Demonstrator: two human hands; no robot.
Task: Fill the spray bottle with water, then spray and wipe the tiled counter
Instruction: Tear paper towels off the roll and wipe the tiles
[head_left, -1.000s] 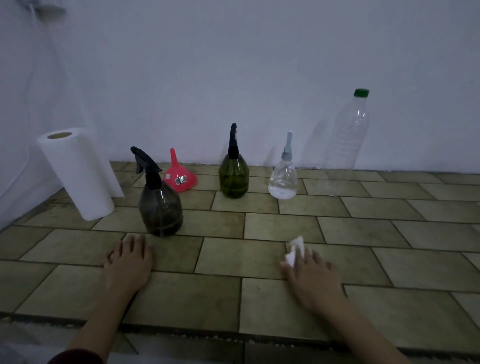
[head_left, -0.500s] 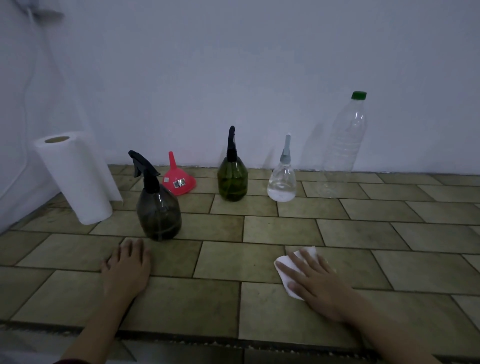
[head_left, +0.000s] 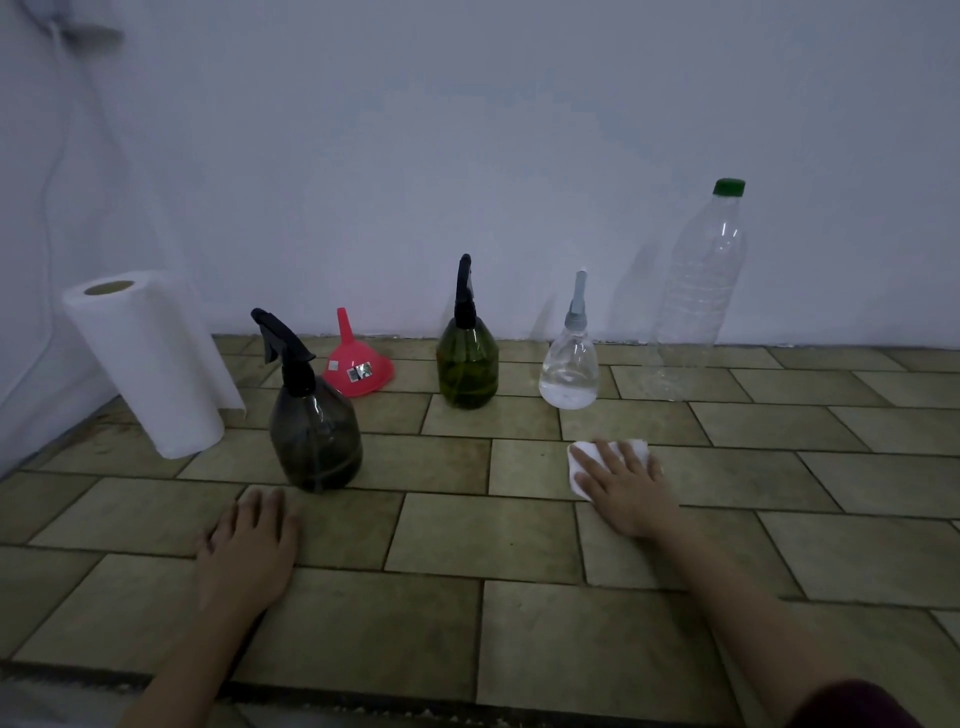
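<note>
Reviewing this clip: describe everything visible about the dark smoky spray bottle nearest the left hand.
The dark spray bottle has a rounded, translucent smoke-grey body that looks like plastic, narrowing to a black collar and a black trigger head whose nozzle points up and to the left. It stands upright on the tiled counter, the nearest of the three spray bottles, just in front of the pink funnel and right of the paper towel roll. Its liquid level is hard to tell. The left hand lies flat just short of its base, not touching it.

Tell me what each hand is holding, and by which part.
Neither grips anything. The right hand presses flat on a folded paper towel, covering most of it. The left hand rests flat on the counter.
</note>
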